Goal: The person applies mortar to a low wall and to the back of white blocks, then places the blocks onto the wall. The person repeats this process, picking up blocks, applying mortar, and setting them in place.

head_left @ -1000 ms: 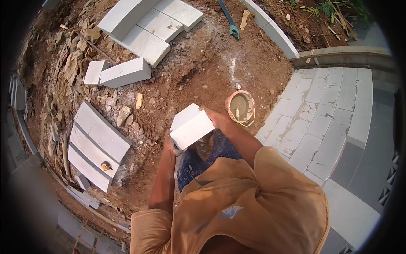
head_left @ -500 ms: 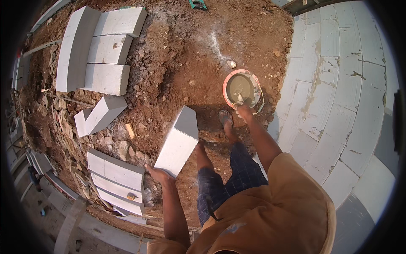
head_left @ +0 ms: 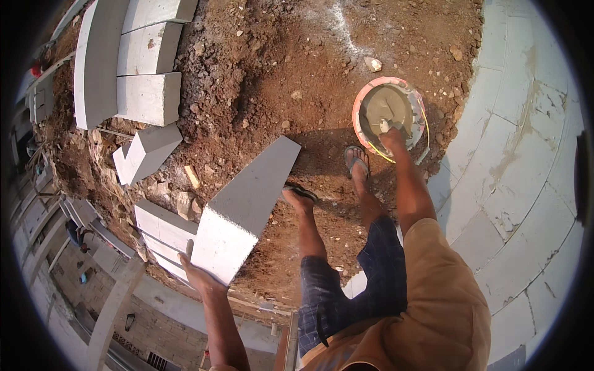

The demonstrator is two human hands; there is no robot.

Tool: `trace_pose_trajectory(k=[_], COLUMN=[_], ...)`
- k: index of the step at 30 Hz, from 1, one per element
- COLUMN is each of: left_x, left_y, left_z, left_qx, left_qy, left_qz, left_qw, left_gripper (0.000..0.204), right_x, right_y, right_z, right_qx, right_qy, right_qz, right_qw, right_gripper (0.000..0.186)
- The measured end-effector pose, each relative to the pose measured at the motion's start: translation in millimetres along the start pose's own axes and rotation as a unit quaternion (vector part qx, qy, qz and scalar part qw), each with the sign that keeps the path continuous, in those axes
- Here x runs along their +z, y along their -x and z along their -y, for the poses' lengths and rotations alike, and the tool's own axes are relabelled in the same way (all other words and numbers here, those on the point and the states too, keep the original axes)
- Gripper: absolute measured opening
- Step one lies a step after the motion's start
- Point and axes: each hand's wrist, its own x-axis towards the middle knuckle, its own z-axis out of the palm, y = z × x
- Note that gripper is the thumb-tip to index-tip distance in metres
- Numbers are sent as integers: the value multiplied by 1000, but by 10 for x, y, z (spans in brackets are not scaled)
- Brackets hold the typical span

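Observation:
My left hand (head_left: 204, 275) holds a long white block (head_left: 241, 204) by its lower end, thumb along the side; the block lies diagonally in view, its far end reaching between my feet and the stacked blocks. My right hand (head_left: 391, 139) is closed on a pale tool handle (head_left: 384, 125) in a round bucket (head_left: 361, 105) of grey wet mortar, the tool's working end hidden in it. The bucket stands on the dirt just beyond my right foot.
Stacked white blocks (head_left: 148, 99) lie upper left, two loose pieces (head_left: 148, 154) below them, and more curved blocks (head_left: 154, 219) behind my left hand. Rubble covers the left bank, above a lower paved area (head_left: 117, 290). A pale block surface (head_left: 507, 154) runs along my right.
My right hand has left the block and moved right into the bucket, onto the tool handle. The block, now in my left hand alone, has swung to a steeper diagonal. The view has shifted.

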Motion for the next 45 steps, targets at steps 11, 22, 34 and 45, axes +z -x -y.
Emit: trace_pose_trajectory(k=[11, 22, 34, 45], left_x=[-147, -498, -737, -726], left_y=[-284, 36, -330, -486], left_z=[65, 98, 197, 153], left_qx=[78, 479, 444, 439], left_qy=[-160, -311, -312, -308], left_qz=[-61, 212, 305, 329], left_qw=[982, 793, 783, 777], left_gripper=[69, 122, 140, 137], right_x=[-2804, -2814, -2029, -1845], right_y=[2857, 4099, 4624, 4812], right_z=[6, 2271, 2675, 2430], right_qx=[-319, -646, -741, -641], right_qy=[54, 340, 318, 225], right_qz=[32, -77, -59, 38], right_qw=[946, 679, 589, 733], right_gripper=[50, 51, 66, 48])
